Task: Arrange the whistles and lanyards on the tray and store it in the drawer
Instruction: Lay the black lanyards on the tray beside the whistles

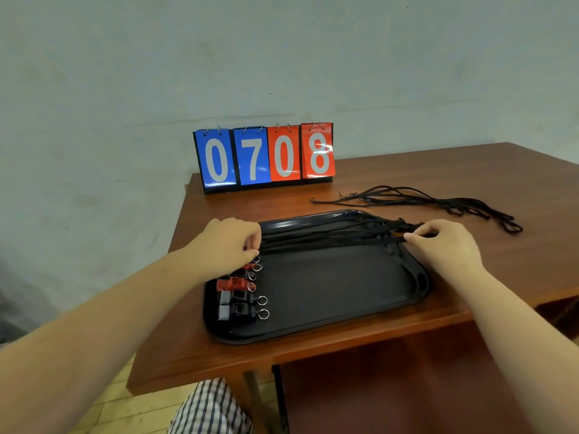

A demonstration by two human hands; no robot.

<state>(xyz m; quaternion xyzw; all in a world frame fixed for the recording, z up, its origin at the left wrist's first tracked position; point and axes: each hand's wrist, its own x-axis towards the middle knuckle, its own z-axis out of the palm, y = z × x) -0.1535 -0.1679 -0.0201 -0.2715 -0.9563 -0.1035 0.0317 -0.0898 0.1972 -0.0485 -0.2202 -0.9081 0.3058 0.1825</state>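
The tray [313, 332] lies on the tabletop [407, 170], whistles [235, 285] lining its 9 o'clock edge. The left hand [228, 242] at 10 o'clock and right hand [445, 245] at 2 o'clock pinch lanyards [329, 234] stretched across it; loose lanyards [423, 198] lie beyond.

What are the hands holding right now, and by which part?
A black lanyard stretched across the tray: left hand pinches its end near the whistles, right hand pinches the other end.

Bare forearms [94, 308]; plaid dark-and-white garment [210, 408] at the knee
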